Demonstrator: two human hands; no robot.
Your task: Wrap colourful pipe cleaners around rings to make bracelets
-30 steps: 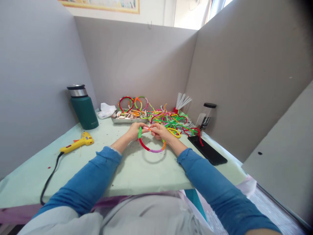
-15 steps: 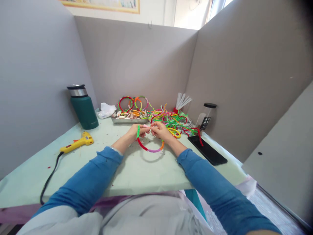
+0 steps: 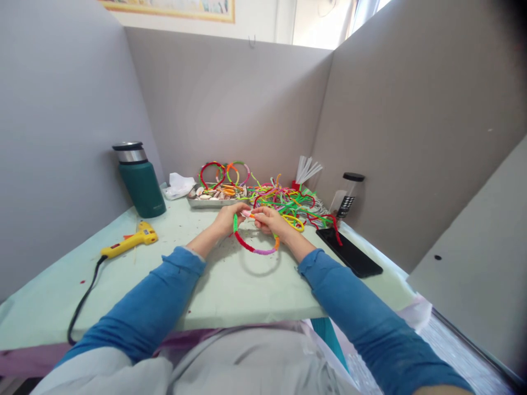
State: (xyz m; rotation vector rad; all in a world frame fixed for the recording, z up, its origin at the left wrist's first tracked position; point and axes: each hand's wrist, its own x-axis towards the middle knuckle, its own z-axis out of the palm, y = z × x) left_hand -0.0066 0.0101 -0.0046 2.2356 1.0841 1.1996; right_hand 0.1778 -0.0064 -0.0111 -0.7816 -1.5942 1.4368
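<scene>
A ring of coloured pipe cleaners (image 3: 264, 252), with green, red, purple and orange stretches, hangs from my two hands above the table. My left hand (image 3: 228, 220) is closed on its upper left part, beside a pale pink piece (image 3: 246, 213). My right hand (image 3: 269, 220) pinches the ring's upper right part, where a bit of orange shows between the fingertips. The hands nearly meet at the top of the ring. Fingers hide part of the ring there.
Behind my hands stand a metal tray of shells (image 3: 218, 203) and a heap of pipe cleaners (image 3: 288, 200). On the left are a yellow glue gun (image 3: 132, 241) with a cord and a green bottle (image 3: 142, 186). A black phone (image 3: 349, 253) and a clear bottle (image 3: 348, 195) are on the right.
The ring has shifted slightly to the right. My fingertips have moved a little apart, and orange now shows beside the pink piece between them.
</scene>
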